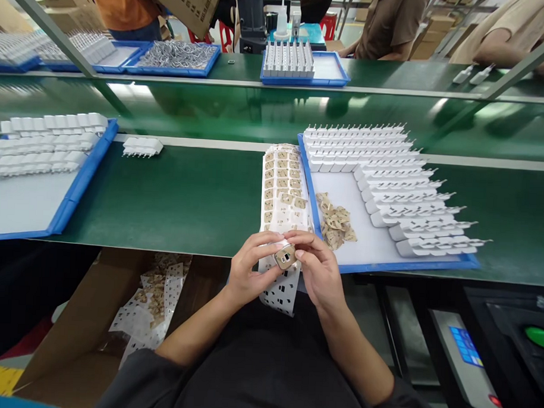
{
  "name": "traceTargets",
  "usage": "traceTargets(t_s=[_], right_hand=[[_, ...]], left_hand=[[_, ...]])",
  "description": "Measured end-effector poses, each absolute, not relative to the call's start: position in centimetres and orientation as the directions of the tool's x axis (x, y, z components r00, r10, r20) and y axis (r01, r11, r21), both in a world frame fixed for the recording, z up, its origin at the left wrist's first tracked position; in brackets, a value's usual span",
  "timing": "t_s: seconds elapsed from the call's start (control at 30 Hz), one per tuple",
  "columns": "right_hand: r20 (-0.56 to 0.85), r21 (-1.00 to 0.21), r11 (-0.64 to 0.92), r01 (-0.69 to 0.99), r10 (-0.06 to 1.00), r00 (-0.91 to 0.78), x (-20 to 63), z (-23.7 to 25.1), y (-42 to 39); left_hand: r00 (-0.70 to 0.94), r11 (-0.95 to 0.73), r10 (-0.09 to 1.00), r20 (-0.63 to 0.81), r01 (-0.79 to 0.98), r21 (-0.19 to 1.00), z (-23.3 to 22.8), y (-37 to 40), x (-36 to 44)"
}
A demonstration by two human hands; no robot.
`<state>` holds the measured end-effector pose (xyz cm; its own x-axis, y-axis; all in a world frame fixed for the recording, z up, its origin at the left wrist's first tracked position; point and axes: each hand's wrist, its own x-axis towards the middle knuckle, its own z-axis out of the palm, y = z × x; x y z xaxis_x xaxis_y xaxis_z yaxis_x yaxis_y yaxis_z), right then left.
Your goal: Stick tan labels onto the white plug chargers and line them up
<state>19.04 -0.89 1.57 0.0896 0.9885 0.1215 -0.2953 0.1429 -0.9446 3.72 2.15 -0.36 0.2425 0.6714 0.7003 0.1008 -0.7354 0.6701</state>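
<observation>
The green bench (200, 201) runs the full width, its near edge just in front of the person's body. At the right, a blue-rimmed tray (386, 266) carries stepped rows of white pieces (372, 154), several overhanging its right edge; its left edge is beside the sticker sheet (282, 180). At the left, another blue-rimmed tray (83, 182) has a corner about level with the bench's near edge, and a wide stretch of green top separates it from the sheet. Below that stretch stands an open carton (66, 328) holding sheet scraps. The sheet lies lengthwise toward the near edge, where both hands work above its end. The left hand (249, 268) pinches a small tan-faced block between thumb and fingers; the right hand (321, 271) closes thumb and fingertips on the block's right side, just left of the tray's front corner. Tan stickers (337, 224) heap inside that tray's left edge. Smallest is the tan-faced block (285, 257) itself, raised between the hands.
</observation>
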Motion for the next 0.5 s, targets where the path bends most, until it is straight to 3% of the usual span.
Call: traceTargets(t_s=[0.1, 0.2, 0.3, 0.37, 0.43, 0.5], right_hand=[[0.284, -0.957, 0.29, -0.022, 0.948, 0.143, 19.3, 1.9, -1.0], [0.535, -0.826, 0.496, 0.269, 0.84, 0.094, 19.6, 2.3, -1.2], [0.62, -0.768, 0.592, 0.244, 0.783, 0.053, 20.9, 2.1, -1.2], [0.548, -0.83, 0.492, 0.263, 0.806, 0.225, 22.9, 1.5, -0.9], [0.438, -0.883, 0.29, 0.368, 0.791, 0.428, 25.6, 0.6, -0.3], [0.389, -0.856, 0.112, 0.504, 0.782, 0.487, 28.4, -0.4, 0.5]], left_hand=[[0.243, -0.699, 0.708, 0.663, 0.106, 0.707, -0.3, 1.9, 3.6], [0.234, -0.618, 0.783, 0.576, 0.185, 0.764, -0.2, 1.9, 3.2], [0.205, -0.504, 0.864, 0.46, 0.357, 0.787, -0.1, 3.2, 1.7], [0.156, -0.426, 0.901, 0.406, 0.506, 0.75, -0.3, 5.0, 0.1], [0.073, -0.333, 0.921, 0.382, 0.657, 0.676, -0.8, 7.3, -2.0], [-0.001, -0.232, 0.926, 0.377, 0.788, 0.571, -1.7, 9.5, -4.0]])
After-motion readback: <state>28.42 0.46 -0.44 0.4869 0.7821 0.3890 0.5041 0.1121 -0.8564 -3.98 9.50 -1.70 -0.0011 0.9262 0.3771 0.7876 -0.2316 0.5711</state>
